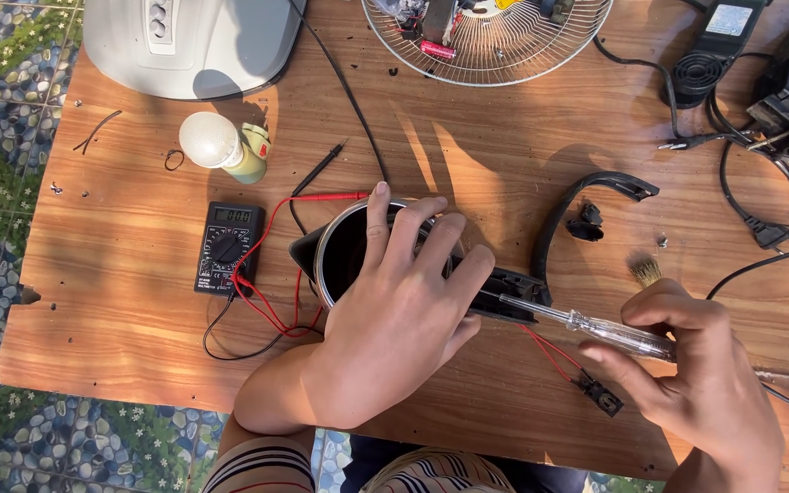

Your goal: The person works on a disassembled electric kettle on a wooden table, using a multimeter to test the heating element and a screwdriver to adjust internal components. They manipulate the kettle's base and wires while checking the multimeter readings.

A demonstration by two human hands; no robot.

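Fingers of the left hand (394,319) press the kettle (349,251) still on the table (120,319), so the right hand (700,365), gripping a screwdriver (586,324), can poke its handle.

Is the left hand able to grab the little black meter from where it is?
Probably yes. The left hand rests on the kettle, and the meter lies just beside it on the table; only thin red wires lie between.

A black multimeter (227,247) is lying left of the left hand, its red wires (262,274) trailing toward the wrist. A white bulb (212,140) is sitting farther up. A wire fan grille (504,55) is resting beyond the fingers. A small brush (646,270) is lying just above the right hand.
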